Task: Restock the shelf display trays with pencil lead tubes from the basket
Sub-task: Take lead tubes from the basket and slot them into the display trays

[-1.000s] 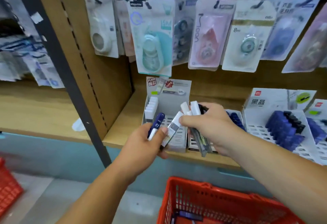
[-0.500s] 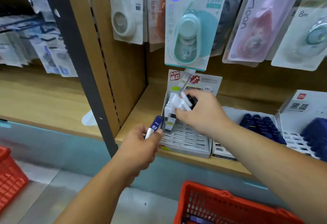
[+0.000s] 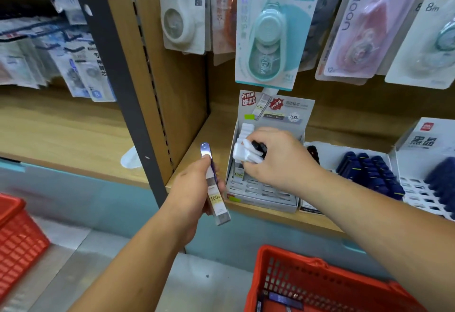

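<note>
**Both hands loaded, right one over the grey tray**

Far left: red basket (image 3: 21, 237) on the floor, blurred. Dark upright post (image 3: 128, 104) splits the 2 shelf bays.

Left hand (image 3: 194, 196): curled round a lead tube (image 3: 218, 201), blue cap up, "100" label facing out, tilted, held in front of the shelf edge (image 3: 275, 215), just left of the grey tray (image 3: 261, 188). Can't tell if a 2nd tube sits behind it.

Right hand (image 3: 278, 159): gripping a bunch of white-capped tubes (image 3: 246, 152), 1 black cap among them, over the tray's back-left corner, by the white tubes already standing there (image 3: 245, 130). Front slots of that tray show open.

Right of it: white tray (image 3: 416, 188) with dark blue tubes (image 3: 369, 173). Correction tape packs (image 3: 268, 30) hang above.

Bottom right: 2nd red basket (image 3: 320, 274), a few packs inside, blurred.
</note>
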